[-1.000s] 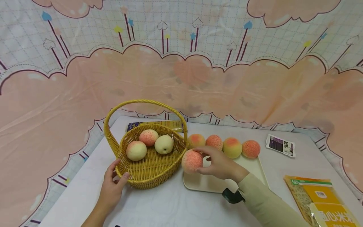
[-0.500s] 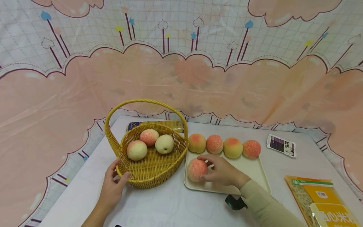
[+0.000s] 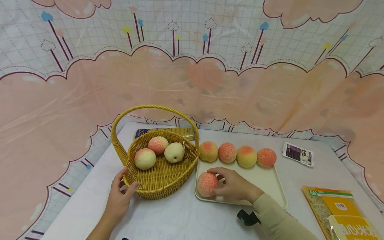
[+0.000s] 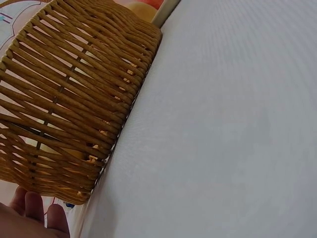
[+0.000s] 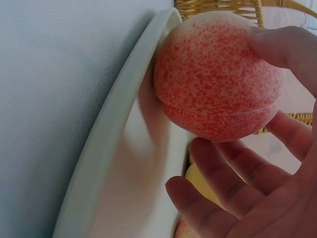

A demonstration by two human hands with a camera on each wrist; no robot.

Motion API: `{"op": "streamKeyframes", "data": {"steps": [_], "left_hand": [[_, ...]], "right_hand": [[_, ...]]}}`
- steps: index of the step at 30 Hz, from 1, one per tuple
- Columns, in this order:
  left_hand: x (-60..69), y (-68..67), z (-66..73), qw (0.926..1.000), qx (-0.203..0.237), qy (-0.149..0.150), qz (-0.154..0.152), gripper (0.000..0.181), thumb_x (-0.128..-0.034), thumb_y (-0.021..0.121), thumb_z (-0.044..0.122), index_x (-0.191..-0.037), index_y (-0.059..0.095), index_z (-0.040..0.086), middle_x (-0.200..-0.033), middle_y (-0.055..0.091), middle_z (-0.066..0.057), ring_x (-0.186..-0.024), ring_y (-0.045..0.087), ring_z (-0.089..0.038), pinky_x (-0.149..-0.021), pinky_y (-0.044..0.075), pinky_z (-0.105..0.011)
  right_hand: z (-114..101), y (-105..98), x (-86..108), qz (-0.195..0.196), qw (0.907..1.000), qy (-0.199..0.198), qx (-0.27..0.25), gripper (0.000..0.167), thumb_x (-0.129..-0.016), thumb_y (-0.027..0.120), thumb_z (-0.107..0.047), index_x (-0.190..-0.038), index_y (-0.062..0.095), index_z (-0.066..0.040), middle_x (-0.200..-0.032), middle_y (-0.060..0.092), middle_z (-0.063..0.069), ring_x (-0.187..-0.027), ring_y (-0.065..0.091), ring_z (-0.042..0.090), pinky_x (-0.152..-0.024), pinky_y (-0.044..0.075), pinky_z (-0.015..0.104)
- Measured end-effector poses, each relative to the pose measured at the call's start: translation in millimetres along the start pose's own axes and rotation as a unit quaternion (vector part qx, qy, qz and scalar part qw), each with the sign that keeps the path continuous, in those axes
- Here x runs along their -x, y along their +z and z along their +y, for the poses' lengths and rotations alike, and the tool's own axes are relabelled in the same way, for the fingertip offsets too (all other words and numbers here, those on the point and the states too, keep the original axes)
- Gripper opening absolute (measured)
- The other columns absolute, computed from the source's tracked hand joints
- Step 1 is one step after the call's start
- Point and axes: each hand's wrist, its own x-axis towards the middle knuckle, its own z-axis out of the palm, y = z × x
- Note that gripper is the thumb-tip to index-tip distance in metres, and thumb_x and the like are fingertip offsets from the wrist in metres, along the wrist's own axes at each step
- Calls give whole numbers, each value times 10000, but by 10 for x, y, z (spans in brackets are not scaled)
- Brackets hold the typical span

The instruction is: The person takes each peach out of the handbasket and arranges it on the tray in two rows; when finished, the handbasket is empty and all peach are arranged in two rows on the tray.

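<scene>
Four peaches (image 3: 227, 152) stand in one row along the far edge of the tray (image 3: 264, 180). One more, the speckled peach (image 3: 207, 184), is at the near left corner of the tray; I cannot tell if it touches the bottom there. The grip of the right hand (image 3: 234, 185) pinches this peach from the right side, between thumb and curved fingers, while the little finger stays apart from it. Just left of the tray is the wicker basket (image 3: 162, 178), with three round fruits (image 3: 158, 145) inside. The grip of the left hand (image 3: 119, 196) holds its near left rim. Right of the tray, on the white surface (image 3: 180, 216), lie a sachet (image 3: 297, 154) and, nearer, a yellow bag (image 3: 340, 211).
</scene>
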Motion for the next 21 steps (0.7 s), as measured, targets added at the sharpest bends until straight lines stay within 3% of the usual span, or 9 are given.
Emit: {"op": "streamKeyframes", "data": {"steps": [10,16,21], "left_hand": [[12,17,-1,9999,36,108,47,672,-1039,552,183,-1550,168,-24,-1504,254,-270,-1238,359,-311,-779,357,-115],[11,17,-14,9999,4,103,69,670,-1038,553,180,-1550,171,-22,-1502,257,-272,-1242,362,-320,-780,352,-108],[4,12,-33,9999,-14,110,67,675,-1037,555,166,-1555,163,-20,-1505,257,-269,-1242,361,-307,-780,350,-107]], "right_hand": [[-22,48,10,-177,9997,12,-142,676,-857,772,-285,-1441,515,-64,-1345,564,27,-1084,575,212,-905,477,401],[-12,86,3,-17,9998,-65,-207,700,-856,790,-334,-1432,519,-42,-1346,568,39,-1099,565,225,-909,476,424],[-10,148,-22,263,9990,-214,-290,620,-843,809,-277,-1373,576,-57,-1314,589,7,-1129,540,214,-933,476,439]]}}
